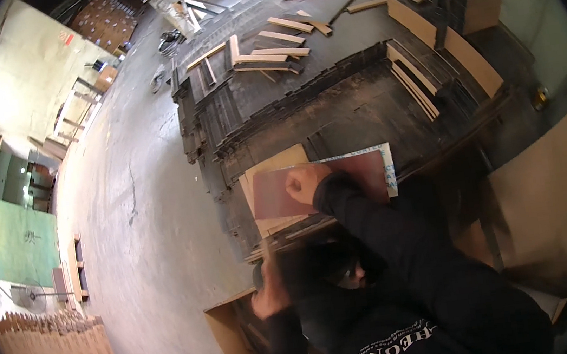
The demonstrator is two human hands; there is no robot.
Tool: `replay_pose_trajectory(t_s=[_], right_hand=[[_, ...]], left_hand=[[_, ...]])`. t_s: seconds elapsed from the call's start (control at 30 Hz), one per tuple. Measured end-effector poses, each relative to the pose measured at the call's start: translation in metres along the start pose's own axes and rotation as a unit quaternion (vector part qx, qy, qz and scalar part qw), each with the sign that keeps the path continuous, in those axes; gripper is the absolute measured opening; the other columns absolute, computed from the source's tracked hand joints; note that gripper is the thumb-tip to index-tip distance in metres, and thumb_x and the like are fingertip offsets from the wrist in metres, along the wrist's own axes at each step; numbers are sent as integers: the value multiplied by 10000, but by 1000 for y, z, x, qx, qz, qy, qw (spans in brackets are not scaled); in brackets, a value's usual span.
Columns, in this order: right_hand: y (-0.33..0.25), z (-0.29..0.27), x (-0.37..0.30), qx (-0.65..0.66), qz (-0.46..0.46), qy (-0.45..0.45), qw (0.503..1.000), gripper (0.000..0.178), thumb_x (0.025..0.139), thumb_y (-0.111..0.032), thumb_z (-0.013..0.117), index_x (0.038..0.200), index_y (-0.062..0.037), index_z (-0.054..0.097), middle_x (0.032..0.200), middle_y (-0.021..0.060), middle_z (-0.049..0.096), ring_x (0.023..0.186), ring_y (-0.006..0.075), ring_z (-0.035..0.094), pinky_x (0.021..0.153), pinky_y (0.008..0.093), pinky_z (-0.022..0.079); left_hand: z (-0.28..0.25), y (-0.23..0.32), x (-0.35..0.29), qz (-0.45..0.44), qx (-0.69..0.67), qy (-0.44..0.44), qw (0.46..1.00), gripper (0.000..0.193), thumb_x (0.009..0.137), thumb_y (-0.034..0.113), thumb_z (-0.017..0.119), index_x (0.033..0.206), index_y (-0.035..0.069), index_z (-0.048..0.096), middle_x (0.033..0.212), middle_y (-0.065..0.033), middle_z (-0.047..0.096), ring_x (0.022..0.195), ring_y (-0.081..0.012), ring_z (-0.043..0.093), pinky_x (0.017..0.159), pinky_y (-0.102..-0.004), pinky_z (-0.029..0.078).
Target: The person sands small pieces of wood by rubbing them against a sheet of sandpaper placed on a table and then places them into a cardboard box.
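My right hand (307, 182) is curled closed over a flat reddish-brown sheet (362, 185) that looks like sandpaper. Whatever its fingers may hold is hidden. Beneath lies another sheet with a pale edge (390, 171) and blue print, and light-brown boards (281, 159) stick out at the left. My left hand (270, 297) is lower down, beside an open cardboard box (227, 339). Motion blurs it; a thin pale streak rises above it, and I cannot tell whether it grips anything.
Dark strips are stacked along the work surface (332, 111). Several light wooden strips (268, 55) lie scattered farther back. At the right stand long brown panels (471, 58) and a brown block (480, 5). Concrete floor (143, 159) runs along the left, with cut cardboard (56, 343) at the lower left.
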State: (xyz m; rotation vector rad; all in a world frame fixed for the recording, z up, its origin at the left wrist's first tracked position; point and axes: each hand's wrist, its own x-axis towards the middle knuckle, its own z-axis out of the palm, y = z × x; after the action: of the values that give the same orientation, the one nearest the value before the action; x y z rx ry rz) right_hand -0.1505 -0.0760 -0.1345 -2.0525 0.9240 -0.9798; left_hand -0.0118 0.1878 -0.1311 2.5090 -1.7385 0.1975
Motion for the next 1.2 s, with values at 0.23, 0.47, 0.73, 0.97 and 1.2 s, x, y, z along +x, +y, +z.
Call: replay_pose_trajectory(t_s=[0.23,0.47,0.73,0.97,1.2], right_hand=[[-11,-14,8,-30,52,-162,985,157,718,-220,563,776,-90,629,817,143,615,808,314,587,718,427,469],[-14,-104,-76,-9,-27,106,994,513,710,-262,653,1161,-72,498,1050,145,580,976,306,543,855,388,410],[24,-209,-273,6,222,261,940,329,730,-104,664,1046,-58,584,904,100,608,816,219,592,672,292,480],[26,-228,-339,-19,356,244,902,256,769,-127,629,1011,-46,600,956,127,622,856,223,597,745,305,475],[24,-214,-231,61,175,194,963,220,771,-101,624,979,-33,603,911,116,622,802,203,608,709,296,478]], left_hand=[[-22,-89,-45,-188,110,65,974,416,815,187,567,1204,68,482,867,-141,601,734,-279,589,603,-352,461],[-53,92,127,120,-344,85,927,411,819,73,549,1220,30,472,878,-85,569,795,-160,532,651,-284,468],[-30,407,186,158,-279,-39,946,851,688,396,687,1353,101,246,1185,-176,426,936,-359,536,748,-399,466],[15,423,205,163,-238,-84,954,726,644,246,662,1303,243,356,1106,-185,491,851,-380,575,694,-434,481],[-23,318,219,228,-144,-28,963,527,718,207,598,1224,265,465,1015,-165,564,821,-343,587,675,-417,482]])
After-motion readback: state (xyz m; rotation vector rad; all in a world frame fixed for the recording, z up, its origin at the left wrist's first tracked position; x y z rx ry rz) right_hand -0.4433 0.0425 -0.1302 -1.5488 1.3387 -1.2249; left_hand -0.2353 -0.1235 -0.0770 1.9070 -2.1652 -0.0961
